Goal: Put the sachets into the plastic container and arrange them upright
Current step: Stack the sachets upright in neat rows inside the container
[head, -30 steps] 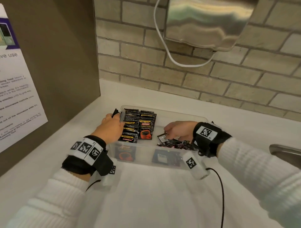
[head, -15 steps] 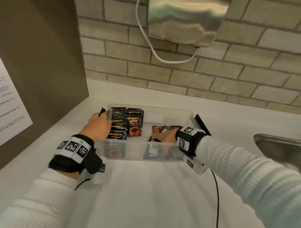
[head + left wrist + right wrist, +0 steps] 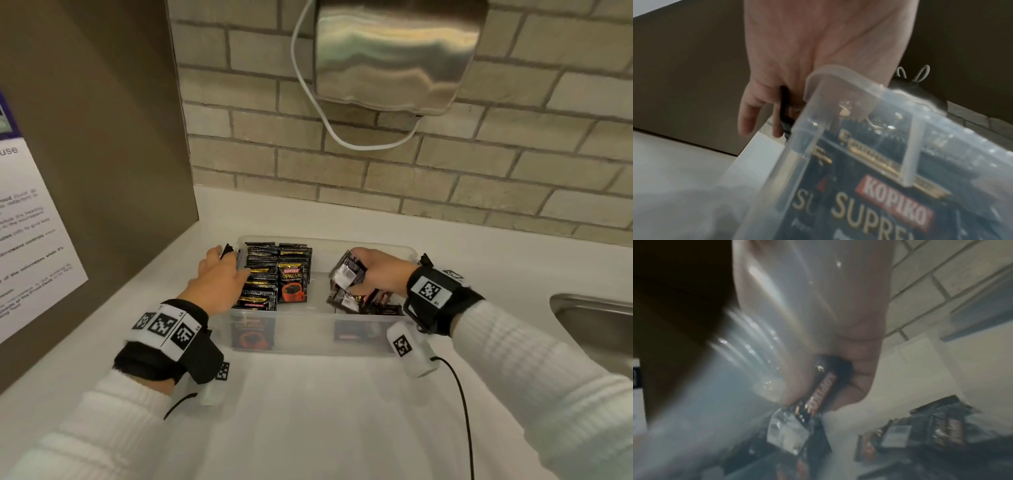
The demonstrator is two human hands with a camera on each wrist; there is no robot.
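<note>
A clear plastic container stands on the white counter. Black Kopiko sachets stand upright in rows in its left part. Loose sachets lie flat in its right part. My right hand is raised inside the container and grips a small bunch of sachets, seen blurred in the right wrist view as held sachets. My left hand clasps the container's left wall, thumb inside by the upright rows, fingers outside beside the rim.
A steel wall unit with a white cable hangs on the brick wall behind. A brown panel with a paper notice closes off the left. A metal sink lies at the right. Black clips sit on the container's ends.
My right hand dipped among the loose sachets half a second ago and has now come up with a bunch in its grip. The left hand stays on the container's left wall.
</note>
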